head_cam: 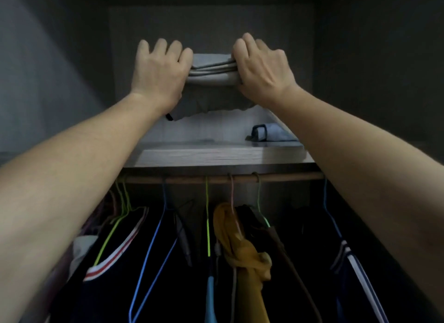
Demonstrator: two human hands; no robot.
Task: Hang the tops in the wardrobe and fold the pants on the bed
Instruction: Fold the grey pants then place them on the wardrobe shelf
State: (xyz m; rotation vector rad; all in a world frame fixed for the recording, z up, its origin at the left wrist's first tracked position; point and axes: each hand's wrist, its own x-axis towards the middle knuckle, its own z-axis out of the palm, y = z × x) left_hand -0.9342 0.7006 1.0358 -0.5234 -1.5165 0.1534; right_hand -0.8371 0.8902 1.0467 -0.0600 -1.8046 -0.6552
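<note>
both hands are busy: the left hand (159,69) and the right hand (262,68) each curl round one end of a folded grey pair of pants (211,74), pinching the stacked layers between them. the bundle is lifted over the wardrobe shelf (216,157), above its middle and nearer the back edge, and looks clear of the board rather than resting on it. the top folds are tight, but the bottom layer sags loose below the hands, with a small black tab (169,117) dangling at the left. that slack is the likely trouble: if either grip eases before the bundle sits flat, the fold could drop open, or the hanging edge could catch the shelf's front edge and drag. setting it down too far right could also shove the folded blue cloth (274,133) lying by the shelf's right edge. counted: two hands, one grey bundle, one blue cloth, one shelf, one rail (192,179) under it. on the rail i make out seven or eight wire hangers, the left cluster being too bunched to separate, plus one mustard top (240,250) and several dark tops.
</note>
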